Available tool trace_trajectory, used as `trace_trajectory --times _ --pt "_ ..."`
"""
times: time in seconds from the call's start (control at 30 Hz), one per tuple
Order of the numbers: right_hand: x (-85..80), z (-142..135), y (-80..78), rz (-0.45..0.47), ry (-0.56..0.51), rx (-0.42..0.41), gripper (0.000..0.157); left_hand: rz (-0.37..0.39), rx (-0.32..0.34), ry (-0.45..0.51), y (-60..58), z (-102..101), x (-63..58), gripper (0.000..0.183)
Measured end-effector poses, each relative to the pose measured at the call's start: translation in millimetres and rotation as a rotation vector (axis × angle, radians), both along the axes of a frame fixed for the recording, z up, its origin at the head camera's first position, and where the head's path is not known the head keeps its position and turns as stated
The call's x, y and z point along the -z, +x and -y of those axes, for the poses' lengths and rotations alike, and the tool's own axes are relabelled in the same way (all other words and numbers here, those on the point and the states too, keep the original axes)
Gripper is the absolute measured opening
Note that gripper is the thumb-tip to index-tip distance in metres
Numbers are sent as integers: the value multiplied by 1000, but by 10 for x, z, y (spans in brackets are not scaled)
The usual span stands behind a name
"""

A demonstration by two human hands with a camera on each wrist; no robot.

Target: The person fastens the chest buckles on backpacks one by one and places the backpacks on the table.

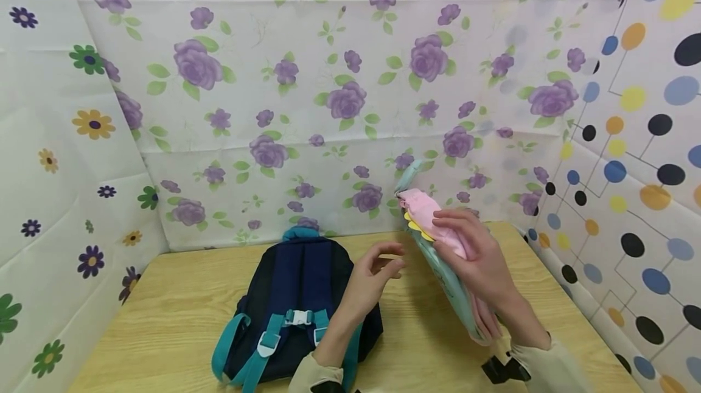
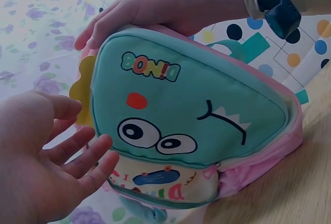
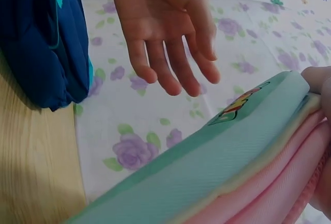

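Note:
A child's pink and mint-green backpack point(image 1: 448, 274) stands tilted over the right part of the table. My right hand point(image 1: 475, 253) grips it along its pink side. The left wrist view shows the bag's front point(image 2: 181, 94), with printed cartoon eyes, a zigzag mouth, lettering and yellow scallops at the edge. My left hand point(image 1: 372, 277) hovers left of this bag, fingers loosely bent and apart from it, holding nothing. Below and left of that hand, a navy backpack point(image 1: 287, 277) with teal straps lies on the table, straps up.
The wood-patterned table point(image 1: 181, 314) runs back to a wall cloth point(image 1: 306, 76) of purple roses. A dotted cloth point(image 1: 630, 156) hangs on the right, a flowered one point(image 1: 49, 137) on the left. The navy backpack's top sits near the back cloth.

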State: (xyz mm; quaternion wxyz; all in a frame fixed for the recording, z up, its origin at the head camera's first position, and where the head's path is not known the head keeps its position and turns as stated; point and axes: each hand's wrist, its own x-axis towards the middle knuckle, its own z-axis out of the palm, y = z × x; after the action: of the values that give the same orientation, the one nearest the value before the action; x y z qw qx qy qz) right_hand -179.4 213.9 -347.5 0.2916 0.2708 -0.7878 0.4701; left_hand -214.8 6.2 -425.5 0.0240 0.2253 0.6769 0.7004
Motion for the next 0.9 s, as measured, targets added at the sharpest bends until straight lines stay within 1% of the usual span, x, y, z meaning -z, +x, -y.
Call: trace_trajectory --times 0.2,0.33,0.4,0.5,0.6,0.73,0.83,0.9 --pt "23 108 39 -12 1 -30 35 9 -18 5 -3 109 -32 27" --pt "72 193 54 -19 23 -43 36 7 -11 12 -16 175 -52 28" --pt "98 239 62 -33 30 -61 37 9 -3 16 -15 212 -49 29" --pt "147 307 67 -35 19 -109 38 13 -3 27 -17 267 -18 32" --pt "291 336 -4 -38 31 -158 40 23 -14 36 -19 324 11 34" --pt "500 359 -103 -84 88 -194 43 50 -24 28 -35 393 29 37" --pt "586 399 -104 -115 134 -205 42 70 -30 3 -47 444 46 38" --pt "643 423 -102 -120 165 -217 42 79 -45 -22 -56 481 63 37"
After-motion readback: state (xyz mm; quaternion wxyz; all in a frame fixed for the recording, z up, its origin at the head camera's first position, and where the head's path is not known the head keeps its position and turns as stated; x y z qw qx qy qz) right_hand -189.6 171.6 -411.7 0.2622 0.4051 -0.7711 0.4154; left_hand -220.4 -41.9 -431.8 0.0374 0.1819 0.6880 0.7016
